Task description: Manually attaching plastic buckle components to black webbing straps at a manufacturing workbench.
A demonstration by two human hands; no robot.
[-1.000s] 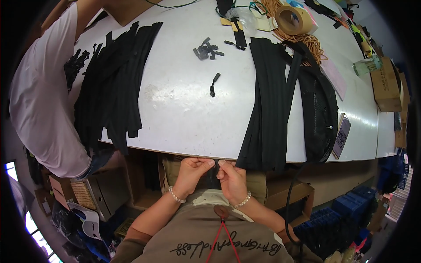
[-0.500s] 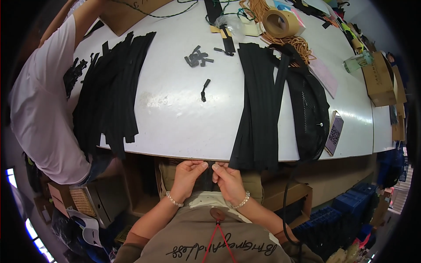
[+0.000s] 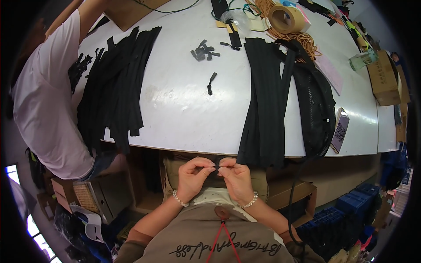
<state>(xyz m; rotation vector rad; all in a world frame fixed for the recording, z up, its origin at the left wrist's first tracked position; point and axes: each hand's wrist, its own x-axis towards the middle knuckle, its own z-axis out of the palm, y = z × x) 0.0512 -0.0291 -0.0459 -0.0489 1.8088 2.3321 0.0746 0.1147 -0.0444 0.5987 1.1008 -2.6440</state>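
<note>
At the near table edge, over my lap, my left hand [image 3: 195, 175] and my right hand [image 3: 236, 179] meet fingertip to fingertip. Both are closed in a pinch on a small black piece [image 3: 217, 163]; most of it is covered by the fingers, so its kind is unclear. Ahead on the table lies a single black zipper pull [image 3: 211, 83] with a cord loop. Beyond it is a small heap of dark grey pull ends [image 3: 202, 51]. Long black strips [image 3: 264, 105], like zipper tape, lie to the right and overhang the edge.
More black strips [image 3: 118, 87] spread at the left, beside a person in a white shirt [image 3: 48, 101]. On the right are a black mesh bag [image 3: 312, 105], a phone [image 3: 340, 131], a glass jar [image 3: 363, 60] and a carton [image 3: 382, 79]. A tape roll [image 3: 286, 19] sits at the back.
My hands have drawn closer together, and their fingertips now meet round the black piece. The whole scene has shifted slightly right and up with my head.
</note>
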